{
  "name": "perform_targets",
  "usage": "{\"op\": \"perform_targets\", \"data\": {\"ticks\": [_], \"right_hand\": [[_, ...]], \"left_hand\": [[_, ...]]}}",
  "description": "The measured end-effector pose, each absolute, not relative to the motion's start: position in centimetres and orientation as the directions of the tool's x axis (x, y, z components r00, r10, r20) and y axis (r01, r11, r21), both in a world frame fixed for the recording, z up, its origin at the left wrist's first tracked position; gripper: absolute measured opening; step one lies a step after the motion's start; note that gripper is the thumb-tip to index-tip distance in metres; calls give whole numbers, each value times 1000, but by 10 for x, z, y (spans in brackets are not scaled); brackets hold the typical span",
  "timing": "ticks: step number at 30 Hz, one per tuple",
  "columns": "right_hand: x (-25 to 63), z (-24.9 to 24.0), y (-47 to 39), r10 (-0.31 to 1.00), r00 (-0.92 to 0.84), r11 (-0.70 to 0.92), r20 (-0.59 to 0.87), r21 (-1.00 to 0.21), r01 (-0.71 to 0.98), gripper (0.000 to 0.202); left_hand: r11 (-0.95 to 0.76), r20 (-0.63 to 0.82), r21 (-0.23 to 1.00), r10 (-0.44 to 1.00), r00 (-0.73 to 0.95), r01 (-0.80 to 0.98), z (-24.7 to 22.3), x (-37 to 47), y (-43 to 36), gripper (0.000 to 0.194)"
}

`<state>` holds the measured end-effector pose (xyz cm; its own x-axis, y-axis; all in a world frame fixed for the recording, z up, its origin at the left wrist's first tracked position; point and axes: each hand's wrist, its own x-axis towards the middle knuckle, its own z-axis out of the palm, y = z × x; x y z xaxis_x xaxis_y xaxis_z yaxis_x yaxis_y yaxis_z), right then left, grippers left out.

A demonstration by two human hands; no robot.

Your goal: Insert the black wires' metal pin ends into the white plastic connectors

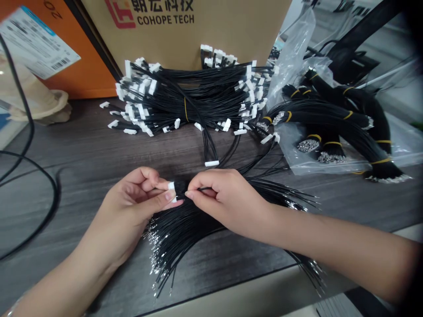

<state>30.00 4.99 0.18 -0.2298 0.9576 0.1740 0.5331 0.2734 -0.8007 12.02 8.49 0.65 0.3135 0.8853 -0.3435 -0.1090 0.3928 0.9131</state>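
Note:
Between thumb and fingers, my left hand (139,198) grips a white connector housing (172,192) with several black wires running out of its right side. My right hand (224,193) pinches a black wire (205,189) close to the housing; the wire's tip is hidden by the fingertips. Beneath both hands lies a loose spread of black wires (188,233) with shiny metal terminals at their ends. Just behind the hands, a white connector (212,163) on black wires rests on the table.
A pile of black cables with white connectors (158,94) lies at the back, before a cardboard box (231,26). Banded black wire bundles (330,110) sit on a clear plastic bag (297,154) at right. An orange box (89,75) and a black cord (49,211) are at left.

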Motion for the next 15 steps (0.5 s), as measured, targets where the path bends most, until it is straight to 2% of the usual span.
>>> {"op": "perform_targets", "data": {"ticks": [5,11,15], "right_hand": [[303,5,51,953,-235,294,189,-755,586,9],[314,7,58,805,-390,582,448,-462,670,8],[314,3,58,793,-415,594,445,-415,689,13]], "left_hand": [[392,-345,914,887,308,-103,9,121,83,29],[426,-363,891,878,312,-160,8,117,88,24],[426,-362,889,878,313,-167,9,117,88,25]]}}
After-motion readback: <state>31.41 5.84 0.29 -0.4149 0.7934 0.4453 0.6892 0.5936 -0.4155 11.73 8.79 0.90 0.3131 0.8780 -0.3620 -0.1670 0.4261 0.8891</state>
